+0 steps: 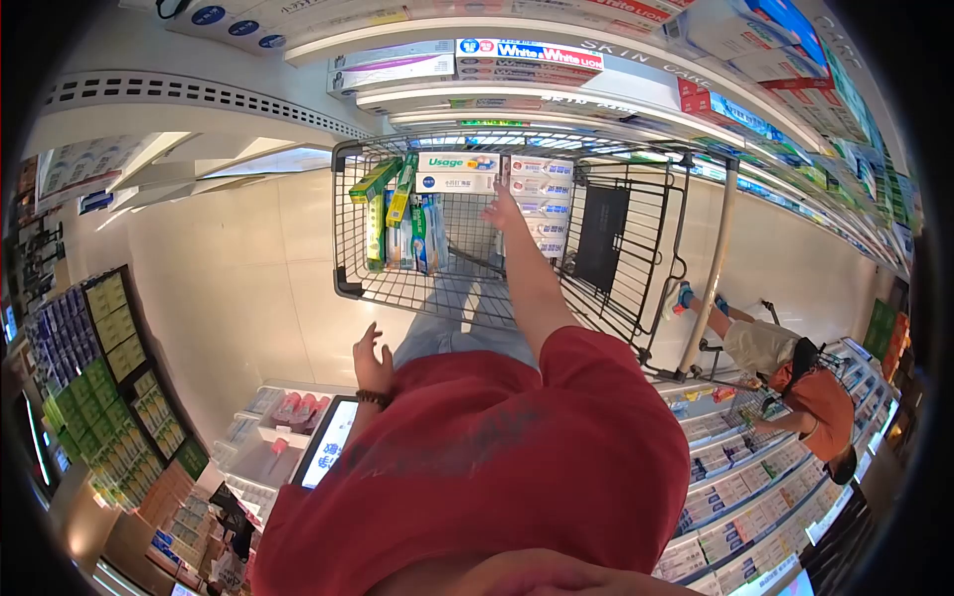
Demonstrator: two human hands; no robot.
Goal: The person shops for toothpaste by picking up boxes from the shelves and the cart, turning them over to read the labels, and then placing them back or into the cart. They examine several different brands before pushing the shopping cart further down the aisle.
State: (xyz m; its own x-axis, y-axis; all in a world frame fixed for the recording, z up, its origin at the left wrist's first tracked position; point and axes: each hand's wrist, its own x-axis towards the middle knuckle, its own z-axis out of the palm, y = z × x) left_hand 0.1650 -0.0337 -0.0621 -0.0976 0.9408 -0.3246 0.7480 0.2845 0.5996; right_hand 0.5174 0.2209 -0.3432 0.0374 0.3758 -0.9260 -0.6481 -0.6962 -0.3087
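My right hand reaches down into a wire shopping cart, fingers apart, at the gap between two groups of boxes. Left of its fingertips lies a white box marked "Usage" with another white box below it. On its other side is a stack of white toothpaste boxes with red and blue print. Green and yellow packages and blue-and-green packs fill the cart's left part. My left hand hangs outside the cart beside my body, fingers spread, holding nothing.
A store shelf with toothpaste boxes runs just beyond the cart. On the right, a person in an orange shirt stands near another cart, beside more shelving. A display of green boxes stands left, with a lit screen near my left side.
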